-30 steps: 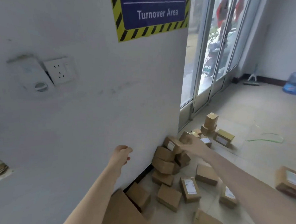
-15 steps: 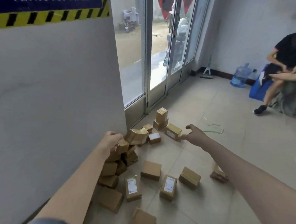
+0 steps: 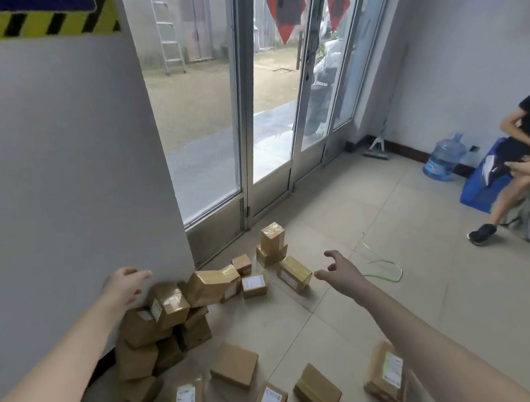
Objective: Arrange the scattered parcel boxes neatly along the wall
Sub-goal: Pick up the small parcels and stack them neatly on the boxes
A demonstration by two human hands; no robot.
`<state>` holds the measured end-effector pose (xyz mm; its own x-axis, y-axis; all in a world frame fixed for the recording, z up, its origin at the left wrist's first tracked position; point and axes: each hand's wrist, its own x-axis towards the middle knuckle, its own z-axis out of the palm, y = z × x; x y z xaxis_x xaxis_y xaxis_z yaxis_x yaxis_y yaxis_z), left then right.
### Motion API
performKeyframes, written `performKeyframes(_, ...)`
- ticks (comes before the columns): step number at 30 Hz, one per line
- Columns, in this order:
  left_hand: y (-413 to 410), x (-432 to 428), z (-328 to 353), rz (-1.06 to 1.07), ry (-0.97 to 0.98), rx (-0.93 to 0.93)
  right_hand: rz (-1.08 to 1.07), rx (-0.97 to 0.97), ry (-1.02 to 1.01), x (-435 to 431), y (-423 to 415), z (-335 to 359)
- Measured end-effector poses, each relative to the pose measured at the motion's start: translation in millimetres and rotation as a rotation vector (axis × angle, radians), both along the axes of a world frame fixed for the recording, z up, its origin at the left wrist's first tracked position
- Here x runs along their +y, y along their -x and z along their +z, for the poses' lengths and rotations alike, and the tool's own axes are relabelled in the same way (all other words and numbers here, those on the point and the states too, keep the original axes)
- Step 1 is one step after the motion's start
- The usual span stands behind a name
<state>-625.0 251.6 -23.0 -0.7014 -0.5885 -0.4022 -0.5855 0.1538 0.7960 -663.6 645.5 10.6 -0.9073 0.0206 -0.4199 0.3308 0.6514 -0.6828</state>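
Several brown cardboard parcel boxes lie on the tiled floor. A rough pile of boxes (image 3: 169,325) leans against the white wall (image 3: 72,186) at the lower left. My left hand (image 3: 125,286) hovers just above the pile's top box, fingers apart, holding nothing. My right hand (image 3: 342,270) reaches out over the floor, open, a short way right of a taped box (image 3: 293,274). Two stacked boxes (image 3: 272,243) stand near the glass door. Loose boxes (image 3: 234,370) lie scattered in the foreground.
Glass doors (image 3: 265,108) fill the far side beyond the wall's end. A green strap (image 3: 384,270) lies on the floor by my right hand. At the right a seated person (image 3: 520,169), a blue crate (image 3: 479,186) and a water bottle (image 3: 444,157).
The view has swung right, away from the wall. My right hand left the pile and moved out over the floor; my left hand went to the pile's top.
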Motion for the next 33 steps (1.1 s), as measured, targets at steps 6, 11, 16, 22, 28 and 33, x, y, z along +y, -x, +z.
performKeyframes(6, 96.7, 96.7, -5.7, -0.118, -0.078, -0.054, -0.026, 0.012, 0.018, 68.2, 98.4, 12.4)
performKeyframes(11, 162.5, 145.3, -6.2, -0.166, -0.055, -0.069, -0.029, 0.013, 0.046, 105.4, 174.4, 3.3)
performKeyframes(16, 230.5, 182.2, -17.5, -0.125, -0.027, -0.098, 0.066, -0.015, 0.06, 126.0, 267.0, -22.3)
performKeyframes(22, 331.3, 212.9, -39.7, -0.025, 0.025, -0.118, 0.255, -0.078, 0.066, 128.9, 435.6, -61.7)
performKeyframes(28, 412.3, 259.9, -73.6, 0.132, 0.06, -0.275, 0.42, -0.173, 0.017, 126.0, 579.3, -99.0)
performKeyframes(33, 453.4, 296.1, -118.9, 0.056, 0.022, -0.381, 0.449, -0.256, -0.041, 129.4, 644.5, -149.1)
